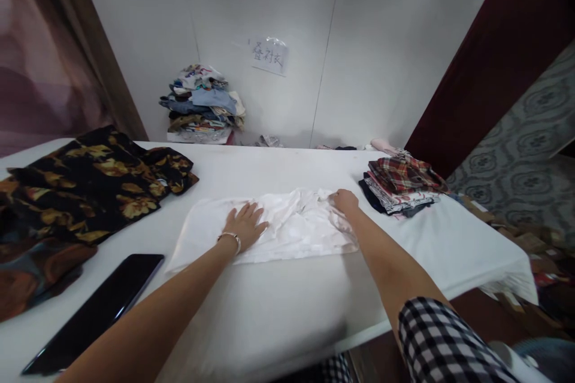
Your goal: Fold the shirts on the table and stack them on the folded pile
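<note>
A white shirt lies folded into a long strip across the white table, smooth at its left end and crumpled through the middle and right. My left hand, with a bracelet at the wrist, rests flat on it left of the middle, fingers spread. At the far right corner of the shirt, my right hand is closed on the bunched cloth. The fingertips of that hand are partly hidden.
A black floral garment lies at the left, above a dark phone-like slab. Folded clothes are stacked at the right. Another clothes pile stands by the wall, near a paper sign. The white table has its front edge close to me.
</note>
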